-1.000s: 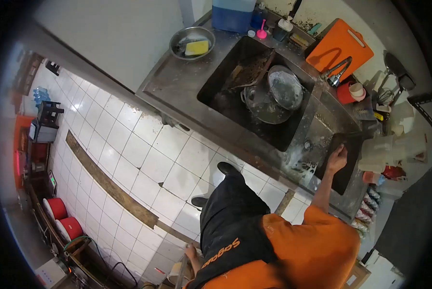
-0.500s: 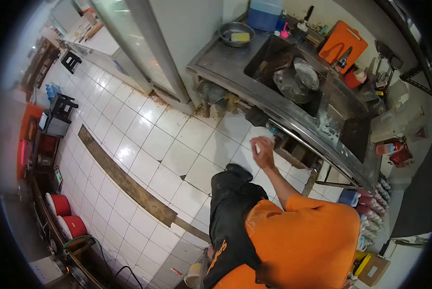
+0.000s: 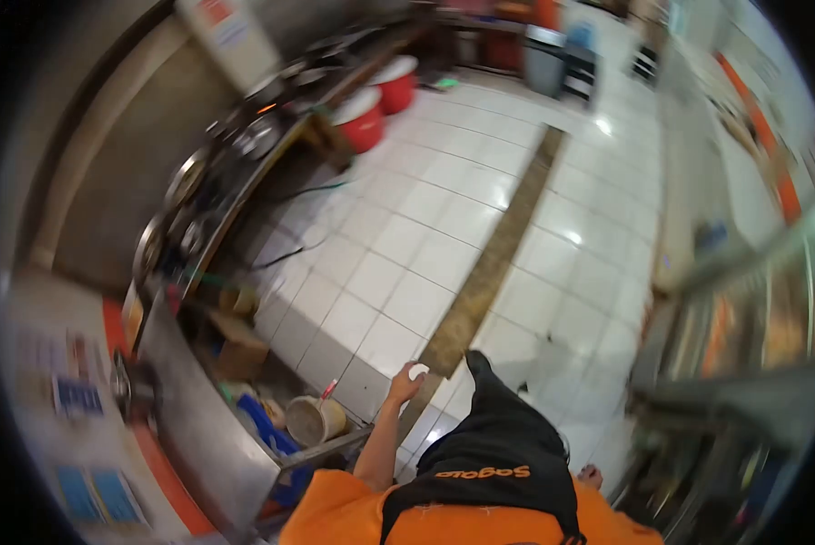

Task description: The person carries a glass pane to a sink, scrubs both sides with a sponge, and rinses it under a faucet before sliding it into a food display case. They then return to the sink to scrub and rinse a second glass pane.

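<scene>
My left hand (image 3: 404, 387) is raised ahead of my body, its fingers closed around a small white rounded object (image 3: 417, 371); its kind I cannot make out. Below and left of this hand stands a pale bucket (image 3: 321, 421) with a red-handled item (image 3: 328, 391) sticking up at its rim. My right hand (image 3: 591, 476) hangs low at my right side, small and blurred, mostly hidden by my orange sleeve and black apron (image 3: 493, 445). Whether its fingers hold anything does not show.
A brown strip (image 3: 498, 259) runs across the white tiled floor. Left are a stove counter with pans (image 3: 187, 177) and a metal panel (image 3: 198, 422). Two red tubs (image 3: 362, 123) (image 3: 395, 84) sit farther off. A glass-fronted case (image 3: 743, 318) stands on the right.
My view has swung from the sink, with its pans and orange board, round to the stove side and open floor. My left hand, low near the bucket before, is now raised with the white object.
</scene>
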`<state>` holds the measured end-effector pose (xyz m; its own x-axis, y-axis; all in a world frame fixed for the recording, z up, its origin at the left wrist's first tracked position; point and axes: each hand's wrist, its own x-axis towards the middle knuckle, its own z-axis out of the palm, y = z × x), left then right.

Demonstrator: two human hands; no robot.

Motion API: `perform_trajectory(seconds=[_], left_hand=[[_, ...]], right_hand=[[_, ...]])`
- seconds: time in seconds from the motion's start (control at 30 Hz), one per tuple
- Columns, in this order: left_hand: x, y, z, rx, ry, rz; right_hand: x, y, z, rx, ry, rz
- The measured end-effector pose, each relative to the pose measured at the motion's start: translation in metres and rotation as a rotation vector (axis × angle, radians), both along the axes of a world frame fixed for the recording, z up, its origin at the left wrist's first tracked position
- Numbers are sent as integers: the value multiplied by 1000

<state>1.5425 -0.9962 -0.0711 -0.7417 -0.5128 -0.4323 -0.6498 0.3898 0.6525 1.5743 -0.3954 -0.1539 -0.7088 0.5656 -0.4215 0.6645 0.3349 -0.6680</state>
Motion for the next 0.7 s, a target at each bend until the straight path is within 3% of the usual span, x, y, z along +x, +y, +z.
perform_trajectory(seconds=[0.03, 0.07, 0.17, 0.2, 0.23, 0.27, 0.3, 0.4, 0.47, 0.53, 0.6, 0.7], left_hand=[[2, -10, -11, 30, 81, 88], [8, -21, -33, 83, 45, 193], [60, -45, -84, 186, -225, 349], [80, -29, -78, 183, -144, 554], [130, -25, -139, 28, -106, 434], [124, -6, -91, 333, -183, 1007], [155, 0, -95, 328, -160, 877], [200, 16, -73, 542, -475, 1134], [195, 6, -56, 630, -548, 1305], [161, -19, -55, 689, -542, 1403], [108, -52, -65, 709, -458, 1423], [15, -130, -89, 653, -226, 1360]], right_hand=[[-44, -24, 37, 94, -76, 50], [-105, -43, 42, 107, -61, 111], [-274, -127, 59, 305, 160, 504], [-337, -171, 71, 397, 223, 666], [-398, -215, 72, 377, 296, 734], [-455, -265, 76, 156, 354, 729], [-499, -332, 110, 83, 425, 828], [-622, -500, 107, -80, 581, 933], [-665, -605, 124, 0, 623, 1115], [-689, -711, 95, -507, 434, 893], [-691, -802, 94, -772, 113, 773], [-669, -920, 113, -850, -168, 772]])
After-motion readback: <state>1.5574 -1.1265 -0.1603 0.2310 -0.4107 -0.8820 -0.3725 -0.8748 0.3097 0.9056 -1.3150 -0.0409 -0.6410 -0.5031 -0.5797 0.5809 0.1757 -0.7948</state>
